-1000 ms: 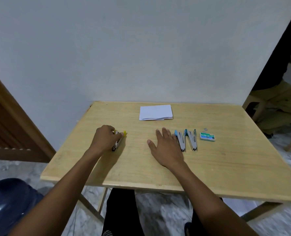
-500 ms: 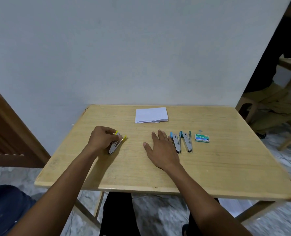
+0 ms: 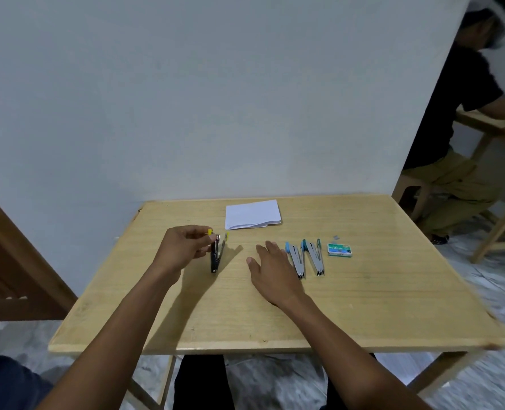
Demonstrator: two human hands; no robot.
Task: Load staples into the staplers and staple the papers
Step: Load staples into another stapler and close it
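My left hand [image 3: 183, 249] pinches a small stapler with yellow tips [image 3: 218, 252] and holds it up off the wooden table [image 3: 363, 306], hinged open. My right hand [image 3: 272, 270] lies flat on the table with straight fingers, just left of a blue stapler [image 3: 296, 260]. A teal stapler [image 3: 314, 255] lies beside that one; both are hinged open. A green staple box [image 3: 339, 250] sits to their right, with a loose strip of staples [image 3: 337, 237] behind it. A stack of white papers [image 3: 252, 214] lies at the table's far edge.
A grey wall stands right behind the table. A wooden door [image 3: 5, 261] is at the left. At the right a seated person [image 3: 464, 137] works at another wooden table [image 3: 496, 125]. The floor is marbled grey.
My left hand has lifted the yellow-tipped stapler off the table and turned it more upright. My right hand stays flat. The camera has tilted up and shifted.
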